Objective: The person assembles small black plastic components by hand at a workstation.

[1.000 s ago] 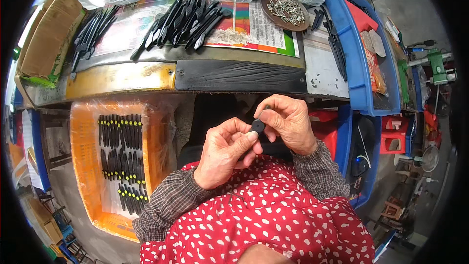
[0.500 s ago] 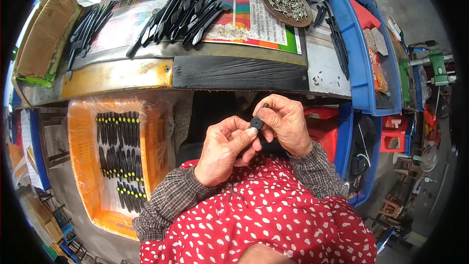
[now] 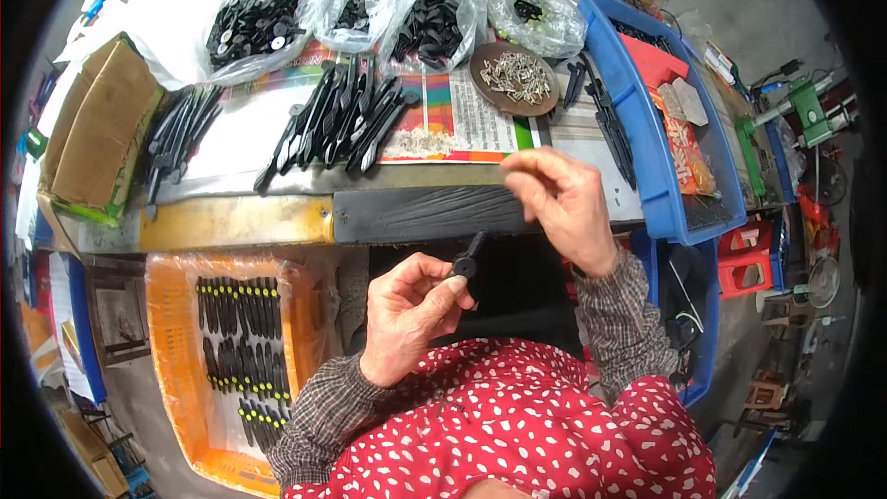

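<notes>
My left hand [image 3: 414,310] is closed in a pinch in front of the table edge. Between its thumb and fingers is a black blade part with a round disc [image 3: 465,266]; a narrow piece sticks up and to the right from it. My right hand [image 3: 565,203] is raised over the table's front edge, thumb and forefinger apart, with nothing visible in it. Beyond it lies a round brown dish [image 3: 476,60] of small silvery rivet-like pins [image 3: 516,77]. A pile of long black blades [image 3: 342,120] rests on the table to its left.
Plastic bags of black parts [image 3: 430,28] line the back. More blades [image 3: 182,134] lie beside a cardboard box [image 3: 102,129]. An orange crate [image 3: 176,360] at lower left holds rows of black blades with yellow dots. A blue tray [image 3: 661,166] stands at right.
My right hand has left the black part and moved up toward the table. My left hand keeps hold of the part. The view has shifted, showing more of the table's back.
</notes>
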A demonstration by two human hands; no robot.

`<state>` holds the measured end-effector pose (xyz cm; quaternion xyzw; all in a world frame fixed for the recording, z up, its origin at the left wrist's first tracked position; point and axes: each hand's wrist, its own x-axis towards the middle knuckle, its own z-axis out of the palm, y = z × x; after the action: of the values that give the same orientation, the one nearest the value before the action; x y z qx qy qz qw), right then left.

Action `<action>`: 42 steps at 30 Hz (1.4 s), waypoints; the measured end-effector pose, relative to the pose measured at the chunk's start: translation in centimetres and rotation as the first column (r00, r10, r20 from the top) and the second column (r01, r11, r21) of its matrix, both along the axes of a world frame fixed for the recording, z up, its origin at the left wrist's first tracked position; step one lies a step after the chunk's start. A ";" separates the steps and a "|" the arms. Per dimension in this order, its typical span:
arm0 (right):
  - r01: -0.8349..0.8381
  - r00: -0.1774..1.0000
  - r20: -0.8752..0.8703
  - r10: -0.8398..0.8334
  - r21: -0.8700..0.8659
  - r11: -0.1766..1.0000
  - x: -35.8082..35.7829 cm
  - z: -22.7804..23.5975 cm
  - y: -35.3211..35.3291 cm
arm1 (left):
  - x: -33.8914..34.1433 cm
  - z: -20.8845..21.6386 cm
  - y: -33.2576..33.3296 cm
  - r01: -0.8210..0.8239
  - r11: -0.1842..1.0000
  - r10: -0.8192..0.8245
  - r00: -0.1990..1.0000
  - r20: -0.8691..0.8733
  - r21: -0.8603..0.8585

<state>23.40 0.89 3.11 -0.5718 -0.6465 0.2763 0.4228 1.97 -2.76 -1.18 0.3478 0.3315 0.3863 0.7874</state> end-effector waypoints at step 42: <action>-0.204 0.955 -0.216 0.203 0.020 0.979 -3.1 -0.4 -3.1 | -0.4 0.6 0.2 -0.090 0.995 0.089 0.996 -0.012 -0.051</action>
<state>20.27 -2.25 2.67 -0.4692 -0.6516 0.3800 0.4593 1.62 -2.54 -0.59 0.3138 0.3603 0.4108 0.7765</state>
